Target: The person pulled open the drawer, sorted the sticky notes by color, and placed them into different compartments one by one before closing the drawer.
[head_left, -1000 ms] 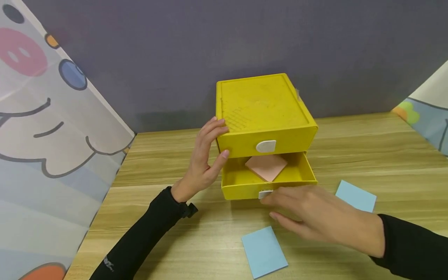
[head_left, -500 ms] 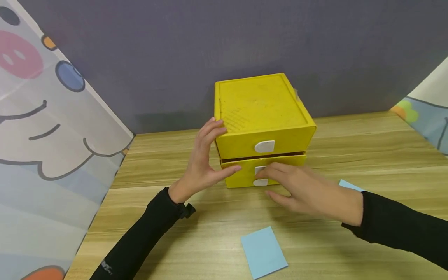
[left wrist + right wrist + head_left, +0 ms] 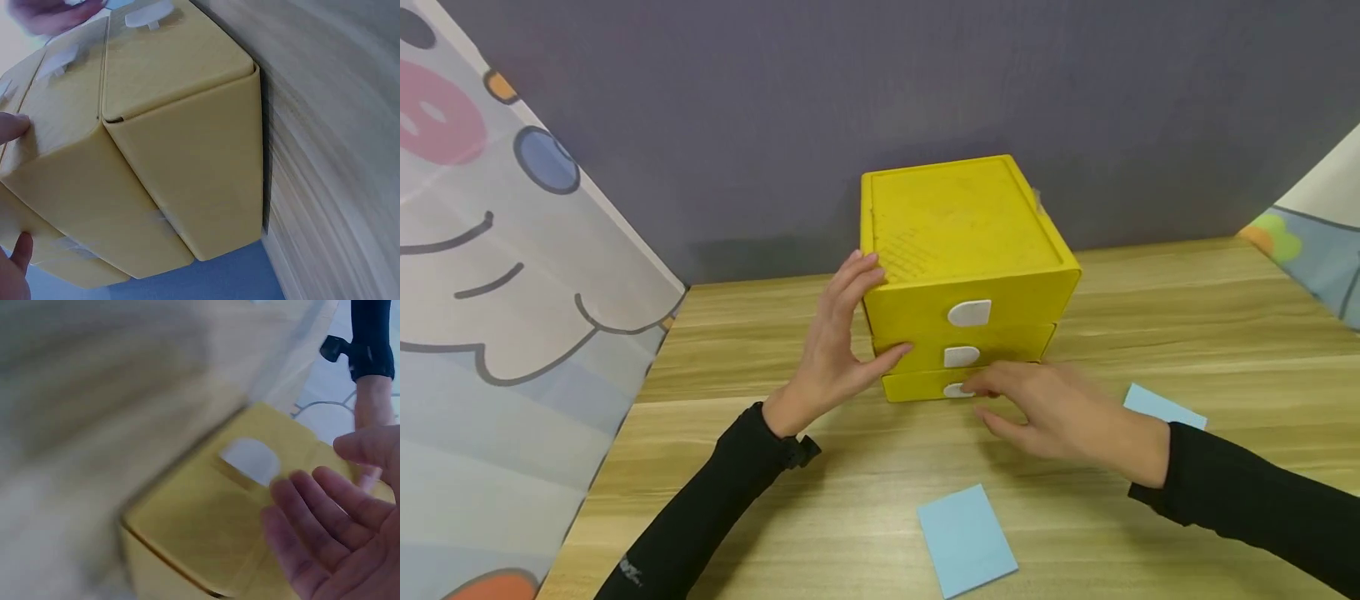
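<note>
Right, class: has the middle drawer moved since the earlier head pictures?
Yes. Judged against the yellow cabinet top, the middle drawer has slid inward, toward the grey panel.

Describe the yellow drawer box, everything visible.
The yellow drawer box stands upright on the wooden table, near the gray wall. It looks like plastic: three stacked drawers, all appearing closed, each with a white handle; rimmed top with hatch-like scuffs near the front left; clear tape on one side. The left hand touches its left side, thumb at the front. The right hand is at the bottom handle; contact is unclear.
</note>
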Available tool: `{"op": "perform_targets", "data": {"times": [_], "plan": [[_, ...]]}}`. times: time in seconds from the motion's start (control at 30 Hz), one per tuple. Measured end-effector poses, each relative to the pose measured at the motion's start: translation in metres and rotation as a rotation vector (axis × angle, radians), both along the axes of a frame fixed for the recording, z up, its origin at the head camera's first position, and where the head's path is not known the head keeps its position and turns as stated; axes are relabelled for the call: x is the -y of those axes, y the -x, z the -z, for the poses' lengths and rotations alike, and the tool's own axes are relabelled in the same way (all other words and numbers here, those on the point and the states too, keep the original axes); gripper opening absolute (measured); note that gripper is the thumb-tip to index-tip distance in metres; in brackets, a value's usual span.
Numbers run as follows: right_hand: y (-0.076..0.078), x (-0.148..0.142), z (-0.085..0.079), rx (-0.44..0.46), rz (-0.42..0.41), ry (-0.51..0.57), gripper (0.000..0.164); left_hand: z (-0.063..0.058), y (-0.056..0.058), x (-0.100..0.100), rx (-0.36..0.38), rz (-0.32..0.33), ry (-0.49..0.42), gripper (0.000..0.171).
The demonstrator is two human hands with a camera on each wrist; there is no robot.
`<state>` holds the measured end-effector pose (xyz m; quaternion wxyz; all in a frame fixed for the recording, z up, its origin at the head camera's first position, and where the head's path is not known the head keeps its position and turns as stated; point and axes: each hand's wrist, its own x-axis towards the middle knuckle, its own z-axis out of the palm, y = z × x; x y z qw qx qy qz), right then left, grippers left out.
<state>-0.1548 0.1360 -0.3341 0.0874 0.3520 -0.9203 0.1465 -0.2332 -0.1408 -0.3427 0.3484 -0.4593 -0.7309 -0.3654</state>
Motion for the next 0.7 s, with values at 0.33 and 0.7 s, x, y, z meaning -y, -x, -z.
{"op": "perform_targets", "data": {"times": [0.33,0.7], "plan": [[-0.003,-0.025,0.028,0.391,0.105,0.273,0.037,0.019,-0.047,0.005,0.679,-0.056,-0.112,0.071],[-0.003,-0.015,0.046,0.511,0.064,0.39,0.048,0.042,-0.047,0.012,0.967,-0.194,-0.014,0.009]]}}
